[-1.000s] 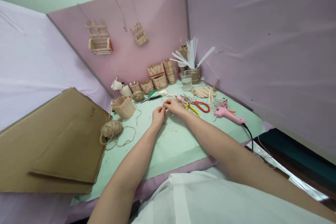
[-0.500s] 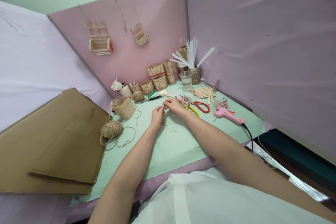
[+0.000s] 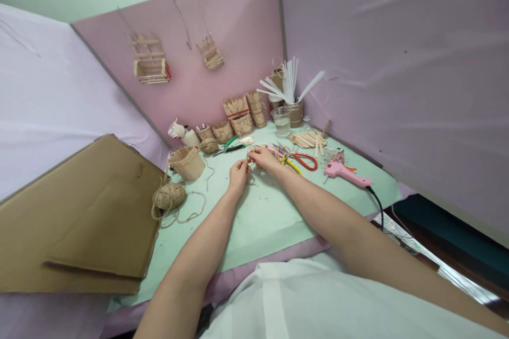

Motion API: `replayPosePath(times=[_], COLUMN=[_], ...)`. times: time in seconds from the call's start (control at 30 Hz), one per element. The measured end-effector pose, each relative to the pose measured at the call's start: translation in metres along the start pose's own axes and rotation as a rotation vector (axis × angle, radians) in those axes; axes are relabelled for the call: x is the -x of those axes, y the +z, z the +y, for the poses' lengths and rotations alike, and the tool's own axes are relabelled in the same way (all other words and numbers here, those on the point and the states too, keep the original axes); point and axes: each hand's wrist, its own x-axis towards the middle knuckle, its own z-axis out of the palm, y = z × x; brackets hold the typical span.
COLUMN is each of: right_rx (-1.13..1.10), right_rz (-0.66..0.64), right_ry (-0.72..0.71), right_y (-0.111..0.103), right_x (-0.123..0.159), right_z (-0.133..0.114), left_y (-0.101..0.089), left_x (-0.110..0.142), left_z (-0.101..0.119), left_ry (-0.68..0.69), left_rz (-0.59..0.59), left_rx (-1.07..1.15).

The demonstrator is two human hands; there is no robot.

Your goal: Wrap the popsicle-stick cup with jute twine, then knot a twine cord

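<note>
My left hand (image 3: 239,174) and my right hand (image 3: 262,158) meet over the middle of the table, fingertips pinched close together. Between them runs a thin piece of twine (image 3: 250,181), a short curl of which hangs below the fingers. Much of the twine is hidden by the fingers. Just right of my right hand lie red-handled scissors (image 3: 305,161) and a yellow-handled tool (image 3: 294,168). To the left stand a round basket of craft sticks (image 3: 187,163) and a ball of twine (image 3: 169,196) with a loose strand.
A pink glue gun (image 3: 348,174) with a black cord lies at the right. Wooden sticks (image 3: 308,140), a plastic cup of liquid (image 3: 282,123) and small stick baskets (image 3: 242,124) line the back. Large cardboard sheets (image 3: 87,212) lean at the left.
The fingers have shifted slightly, and a curl of twine now shows below them. The rest of the table looks the same.
</note>
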Motion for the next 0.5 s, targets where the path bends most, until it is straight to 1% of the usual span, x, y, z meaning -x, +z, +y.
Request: replayPosePath(times=[0.1,0.27,0.5], right_rx=[0.003,0.012,0.024], right_rz=[-0.006,-0.022,-0.059], right_ry=[-0.005,-0.01,-0.026], right_y=[0.0004,0.0003,-0.0001], right_x=[-0.0003,0.0017,0.005], right_z=[0.0002,-0.0002,-0.0034], left_y=[-0.0005,-0.0022,-0.0032], left_x=[-0.0015,-0.005,-0.0066], left_z=[-0.0013,-0.0052,-0.0092], left_ry=[0.025,0.105,0.134], left_rz=[0.019,0.063,0.064], left_rx=[-0.024,-0.134,-0.193])
